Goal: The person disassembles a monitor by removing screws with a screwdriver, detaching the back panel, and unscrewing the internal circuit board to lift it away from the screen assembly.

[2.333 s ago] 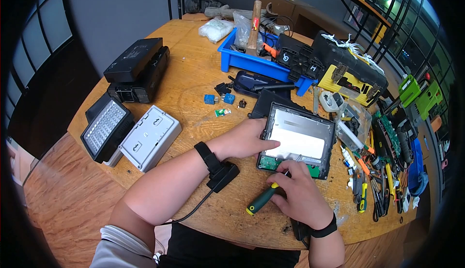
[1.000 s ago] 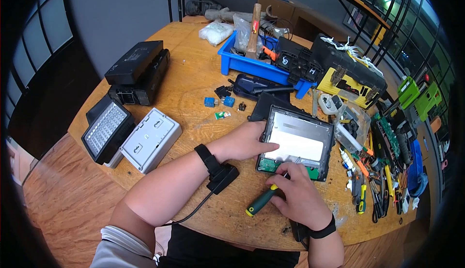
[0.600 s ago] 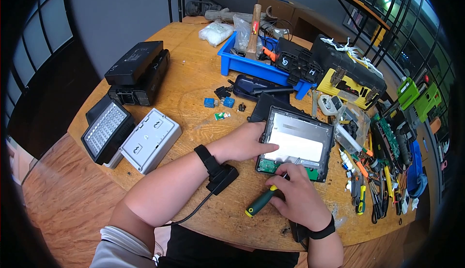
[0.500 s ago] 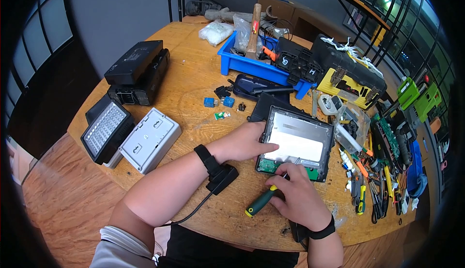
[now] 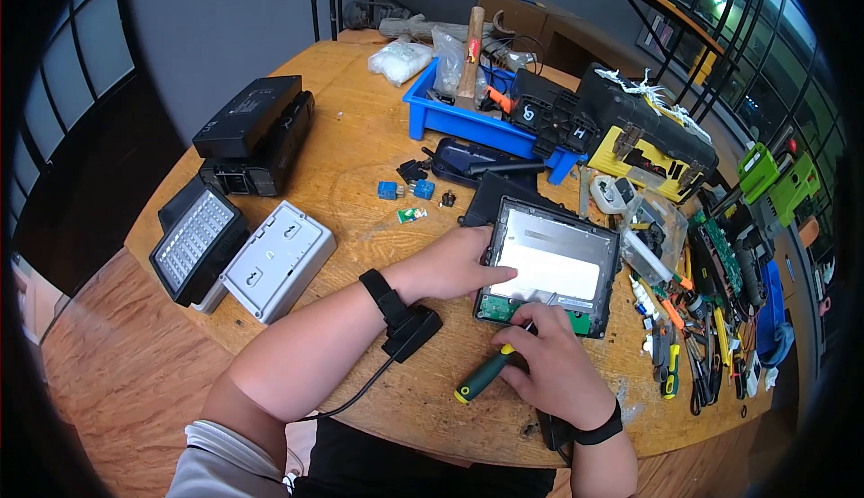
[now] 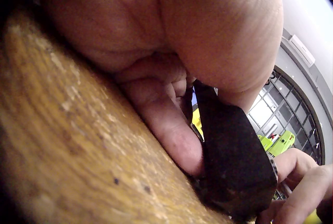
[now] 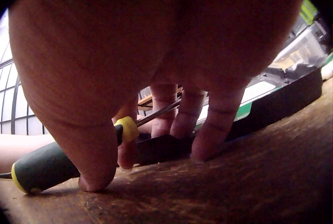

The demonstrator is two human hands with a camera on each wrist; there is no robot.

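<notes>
An opened black-framed device [image 5: 551, 255] lies face up near the table's front, its silver metal plate showing above a green circuit board [image 5: 499, 308]. My left hand [image 5: 450, 267] grips its left edge, thumb over the plate; in the left wrist view curled fingers of that hand [image 6: 161, 52] meet the black frame [image 6: 234, 156]. The green and yellow screwdriver [image 5: 483, 375] is held in my right hand [image 5: 562, 363], its shaft pointing at the board. The right wrist view has the screwdriver handle [image 7: 47, 167] beside the thumb, other fingertips low by the frame. The screwdriver's tip is hard to make out.
Left stand a white box [image 5: 281, 260], an LED lamp [image 5: 198, 242] and black units [image 5: 256, 129]. Blue relays [image 5: 389, 190] lie beyond the left hand. A blue tray [image 5: 477, 125], a toolbox [image 5: 648, 125] and scattered tools [image 5: 673, 367] are behind and right.
</notes>
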